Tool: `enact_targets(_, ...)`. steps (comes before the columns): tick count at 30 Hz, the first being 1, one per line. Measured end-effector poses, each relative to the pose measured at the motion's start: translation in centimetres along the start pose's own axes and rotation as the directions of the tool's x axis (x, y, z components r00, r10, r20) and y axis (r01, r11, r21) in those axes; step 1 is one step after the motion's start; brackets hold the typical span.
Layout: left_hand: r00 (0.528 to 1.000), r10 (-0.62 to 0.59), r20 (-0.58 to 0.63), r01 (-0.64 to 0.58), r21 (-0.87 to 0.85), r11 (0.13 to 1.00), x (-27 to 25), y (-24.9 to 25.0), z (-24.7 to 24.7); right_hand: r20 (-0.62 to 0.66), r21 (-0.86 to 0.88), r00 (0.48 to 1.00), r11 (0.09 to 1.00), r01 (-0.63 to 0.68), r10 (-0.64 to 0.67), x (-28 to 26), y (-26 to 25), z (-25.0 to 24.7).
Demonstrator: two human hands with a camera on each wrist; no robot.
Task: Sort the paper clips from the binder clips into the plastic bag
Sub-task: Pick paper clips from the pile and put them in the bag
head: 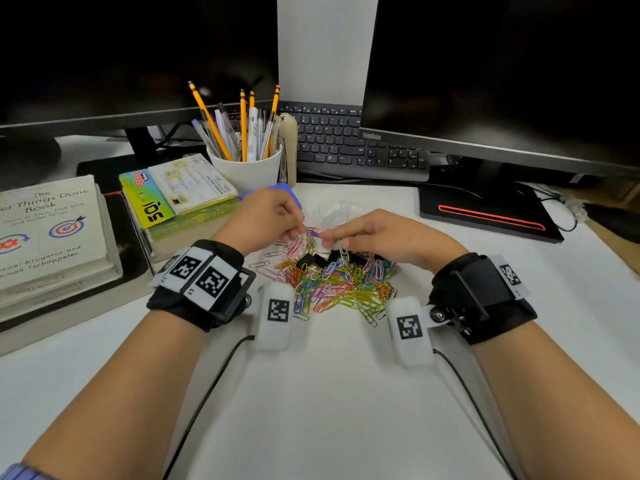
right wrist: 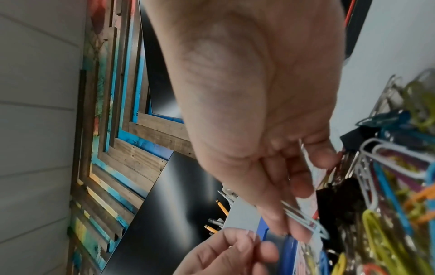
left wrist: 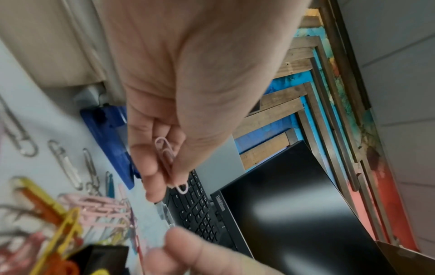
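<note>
Left hand point(left wrist: 164, 130) pinches pink clip point(left wrist: 164, 154); right hand point(right wrist: 270, 148) pinches white clip point(right wrist: 306, 221); both above pile point(head: 339, 278); bag point(head: 337, 211) lies just behind. Advice: lift straight to shed snagged clips; avoid black binder clips point(head: 311, 261); drop through bag mouth.

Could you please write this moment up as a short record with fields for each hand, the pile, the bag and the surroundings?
left hand: pinches a pink paper clip
right hand: pinches a pale blue paper clip
pile: coloured paper clips mixed with black binder clips, on the white desk
plastic bag: clear, lying just beyond the pile
surroundings: pencil cup, keyboard, books at left
</note>
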State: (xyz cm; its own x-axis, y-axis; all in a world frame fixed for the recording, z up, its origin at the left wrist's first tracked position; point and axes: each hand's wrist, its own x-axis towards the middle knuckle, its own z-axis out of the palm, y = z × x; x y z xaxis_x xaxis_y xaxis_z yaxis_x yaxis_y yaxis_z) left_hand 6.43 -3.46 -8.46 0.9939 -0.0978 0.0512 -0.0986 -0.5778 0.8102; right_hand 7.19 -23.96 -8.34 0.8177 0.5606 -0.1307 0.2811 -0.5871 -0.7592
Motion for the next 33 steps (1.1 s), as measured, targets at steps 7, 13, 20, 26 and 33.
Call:
enact_targets(7,0.995,-0.092,0.031,0.081,0.244,0.966,-0.2,0.0,-0.2,-0.305,0.003,0.952,0.999,-0.037,0.036,0.4,1.0,-0.9)
enact_targets(13,0.991,-0.122,0.049,0.094,0.384,0.918,-0.8,0.3,-0.3,-0.239,-0.073,0.969,0.994,-0.082,0.062,0.0,1.3,-1.2)
enact_targets(20,0.986,-0.133,0.102,0.082,0.398,0.914,-0.9,0.2,-0.1,-0.111,0.000,0.990,0.996,-0.087,0.087,-0.7,1.3,-1.8)
enact_targets(26,0.989,-0.104,0.102,0.055,0.401,0.915,-1.1,0.5,0.1,-0.047,-0.008,0.992,0.993,-0.114,0.113,-1.7,0.9,-3.0)
enact_targets(33,0.995,-0.079,0.055,0.054,0.351,0.935,-0.7,0.2,0.2,-0.206,0.487,0.978,0.870,0.072,0.035,-0.7,0.8,-2.5)
